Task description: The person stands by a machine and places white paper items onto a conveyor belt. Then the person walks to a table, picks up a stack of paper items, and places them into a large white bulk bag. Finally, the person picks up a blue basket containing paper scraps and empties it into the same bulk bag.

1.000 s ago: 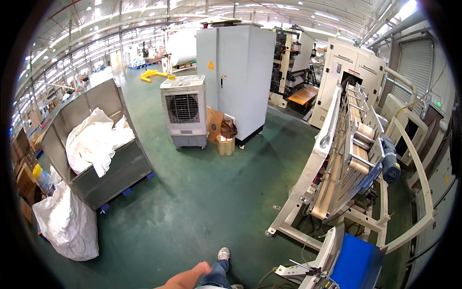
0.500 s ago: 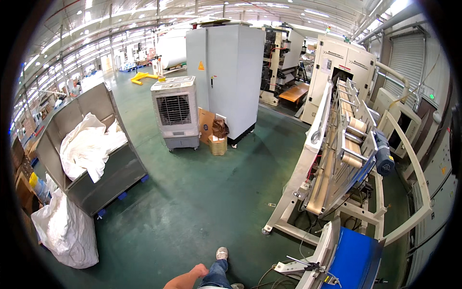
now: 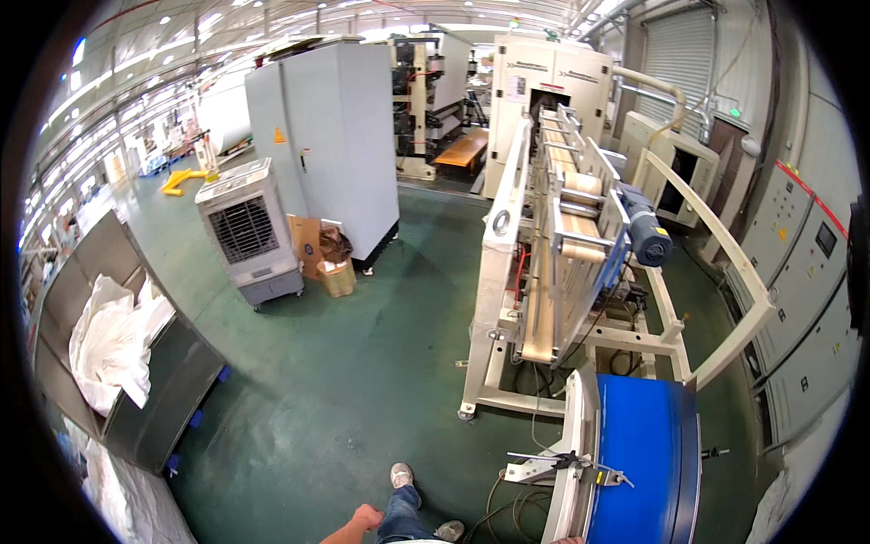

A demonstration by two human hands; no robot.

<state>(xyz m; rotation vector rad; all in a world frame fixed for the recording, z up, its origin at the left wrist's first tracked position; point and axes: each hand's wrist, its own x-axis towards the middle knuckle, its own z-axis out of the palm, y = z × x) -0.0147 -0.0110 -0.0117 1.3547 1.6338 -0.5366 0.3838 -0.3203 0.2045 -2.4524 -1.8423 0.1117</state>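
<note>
Blue belt lies near my right hand, its opening unclear; my left hand curls loosely, and I cannot tell what either holds.

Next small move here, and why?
Probably ease the right hand slightly forward along the pale side rail, off the blue belt. Only a sliver of it shows at the lower edge, close to that rail, and contact is unclear; the left hand is well away, beside the jeans.

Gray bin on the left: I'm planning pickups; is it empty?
Not empty: white material lies inside the bin and hangs over its edge; depth unclear.
</note>
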